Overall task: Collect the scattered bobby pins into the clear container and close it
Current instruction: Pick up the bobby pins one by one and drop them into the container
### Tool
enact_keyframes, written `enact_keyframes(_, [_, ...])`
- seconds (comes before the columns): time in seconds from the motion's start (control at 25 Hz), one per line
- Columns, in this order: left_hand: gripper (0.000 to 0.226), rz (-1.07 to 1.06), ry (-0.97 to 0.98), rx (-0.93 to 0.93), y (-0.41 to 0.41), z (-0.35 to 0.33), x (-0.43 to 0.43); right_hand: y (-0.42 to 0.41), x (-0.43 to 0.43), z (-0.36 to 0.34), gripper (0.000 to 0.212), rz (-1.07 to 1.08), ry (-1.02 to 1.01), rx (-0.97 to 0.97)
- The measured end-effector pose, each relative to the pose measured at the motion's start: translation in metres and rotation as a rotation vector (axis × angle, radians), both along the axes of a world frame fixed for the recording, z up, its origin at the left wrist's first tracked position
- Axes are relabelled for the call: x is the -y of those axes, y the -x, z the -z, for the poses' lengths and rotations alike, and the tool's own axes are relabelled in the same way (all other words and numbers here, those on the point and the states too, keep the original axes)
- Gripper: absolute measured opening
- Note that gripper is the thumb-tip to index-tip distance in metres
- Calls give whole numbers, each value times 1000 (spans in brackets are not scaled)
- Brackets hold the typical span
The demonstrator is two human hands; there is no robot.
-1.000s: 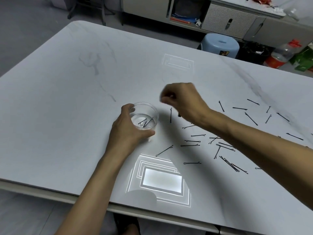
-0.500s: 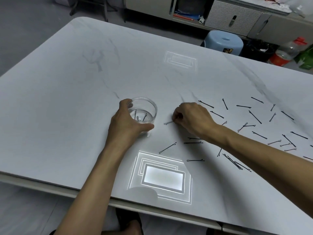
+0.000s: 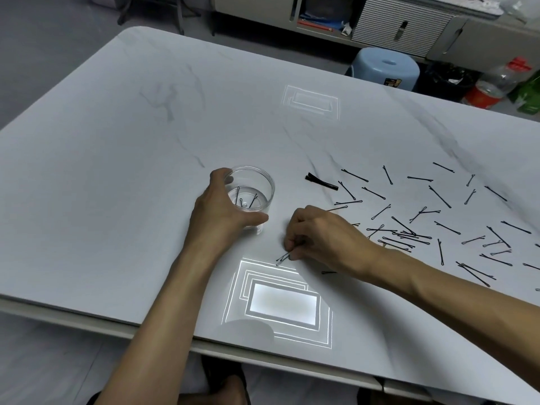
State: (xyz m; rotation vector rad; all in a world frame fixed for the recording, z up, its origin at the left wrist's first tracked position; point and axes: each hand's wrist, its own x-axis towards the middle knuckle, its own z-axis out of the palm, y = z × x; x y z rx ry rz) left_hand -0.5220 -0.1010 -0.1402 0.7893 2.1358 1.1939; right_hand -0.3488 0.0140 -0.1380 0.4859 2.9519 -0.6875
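Note:
A clear round container (image 3: 253, 182) stands on the white table with a few black bobby pins lying in its bottom. My left hand (image 3: 222, 209) wraps around its near side, thumb and fingers on the wall. Just right of it, my right hand (image 3: 318, 235) is low on the table with its fingertips pinched on bobby pins (image 3: 283, 258) that stick out toward the near edge. Several more scattered bobby pins (image 3: 409, 232) lie across the right half of the table. No lid is in view.
The marble-patterned table (image 3: 146, 171) shows bright ceiling-light reflections near its front edge. A thicker black clip (image 3: 321, 182) lies beyond my right hand. Past the far edge are a blue plastic stool (image 3: 385, 68), grey cabinets and a bottle with a red label (image 3: 493, 86).
My right hand went from above the container down to the table, then toward the near edge, and now pinches pins there. My left hand stayed on the container.

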Motion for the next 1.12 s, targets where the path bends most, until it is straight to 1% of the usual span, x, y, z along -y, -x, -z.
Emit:
enact_keyframes(0.12, [91, 9, 3, -20, -3, 1, -3, 4, -1, 3, 8, -163, -159, -45])
enact_keyframes(0.2, [91, 15, 6, -32, -5, 1, -3, 3, -2, 5, 12, -220, -252, -71])
enact_keyframes(0.28, [92, 19, 12, -37, -5, 1, -3, 0, -2, 9, 15, -277, -354, -58])
enact_keyframes(0.32, [92, 20, 14, -38, -5, 1, -3, -1, -2, 7, 18, -281, -370, -42])
enact_keyframes(0.36, [92, 21, 16, -38, -5, 1, -3, -2, -4, 4, 21, -235, -340, -43])
enact_keyframes(0.44, [92, 28, 18, -36, -7, 0, -4, -2, -17, -9, 16, 53, -172, -82])
enact_keyframes(0.48, [92, 38, 17, -39, -10, 0, -5, -3, -28, -17, 13, 209, -99, -165])
enact_keyframes(0.52, [92, 57, 15, -46, -14, 0, -7, -2, -36, -25, 11, 319, -52, -262])
enact_keyframes(0.56, [92, 84, 16, -53, -18, 0, -9, -1, -40, -33, 10, 364, -58, -324])
enact_keyframes(0.6, [92, 113, 19, -62, -23, 0, -11, 3, -42, -40, 8, 357, -83, -333])
enact_keyframes(0.64, [92, 139, 26, -71, -27, 0, -14, 9, -39, -47, 6, 304, -128, -296])
enact_keyframes(0.72, [92, 170, 41, -85, -34, 0, -18, 22, -31, -53, 6, 120, -231, -155])
enact_keyframes(0.76, [92, 174, 45, -87, -35, 0, -19, 24, -29, -51, 8, 46, -246, -121])
enact_keyframes(0.8, [92, 174, 48, -87, -35, 0, -19, 22, -31, -49, 10, 20, -234, -138])
enact_keyframes(0.84, [91, 171, 49, -86, -35, 0, -19, 16, -37, -48, 10, 65, -184, -178])
enact_keyframes(0.92, [89, 162, 51, -79, -33, 0, -17, -9, -57, -42, 11, 254, -63, -223])
enact_keyframes(1.0, [89, 157, 51, -75, -32, 0, -16, -38, -74, -31, 16, 404, -47, -118])
enact_keyframes(1.08, [89, 160, 52, -75, -34, -1, -17, -55, -82, -16, 25, 483, -51, -1])
enact_keyframes(1.12, [89, 161, 54, -77, -34, -1, -18, -57, -82, -10, 27, 500, -29, 5])
